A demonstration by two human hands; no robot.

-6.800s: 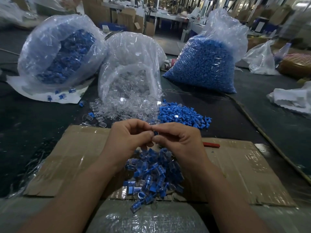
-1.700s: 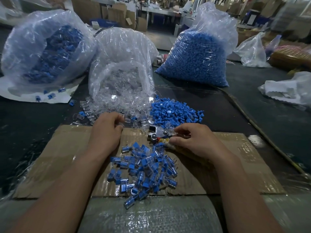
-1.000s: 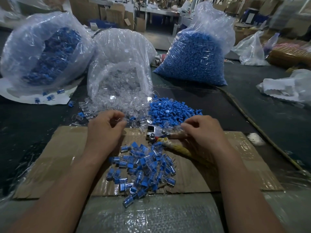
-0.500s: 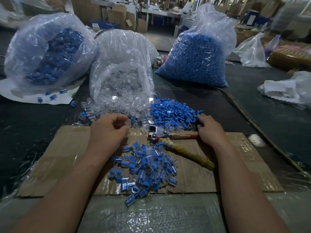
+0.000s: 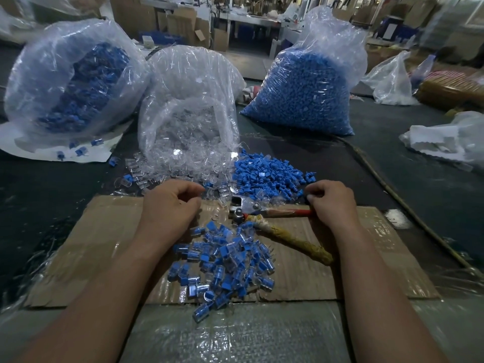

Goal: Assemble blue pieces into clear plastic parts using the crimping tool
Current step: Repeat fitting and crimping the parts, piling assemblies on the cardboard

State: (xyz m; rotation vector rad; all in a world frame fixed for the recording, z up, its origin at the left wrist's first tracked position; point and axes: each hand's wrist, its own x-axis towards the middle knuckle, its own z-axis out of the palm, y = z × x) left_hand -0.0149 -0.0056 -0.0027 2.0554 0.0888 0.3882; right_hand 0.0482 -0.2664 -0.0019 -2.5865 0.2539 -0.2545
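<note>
Both hands are down at the far edge of the cardboard sheet [image 5: 91, 244]. The left hand [image 5: 170, 205] has its fingers curled in toward the thumb, right at the near fringe of the clear plastic parts [image 5: 183, 163] spilling out of the open clear bag [image 5: 188, 100]. The right hand [image 5: 331, 203] is knuckles-up with its fingers tucked under, fingertips at the near right corner of the loose blue pieces [image 5: 269, 176]. Honestly I can't tell if either hand has a piece pinched, since the fingers hide whatever's in there.

The crimping tool [image 5: 243, 206] is lying flat on the cardboard between the hands with nobody gripping it. Its metal head is right up against the blue pile, its handles are splayed apart, the red handle [image 5: 285, 213] runs off under the right hand, and the yellow-wrapped handle [image 5: 293, 241] angles toward the near right.

The heap of assembled pieces [image 5: 225, 260], blue in clear, sits just in front of the tool, and a few have tumbled off the cardboard's near edge.

Further back there's a full bag of blue pieces [image 5: 303, 93] on the right and another bag [image 5: 73, 79] on the left with blue stuff inside.
</note>
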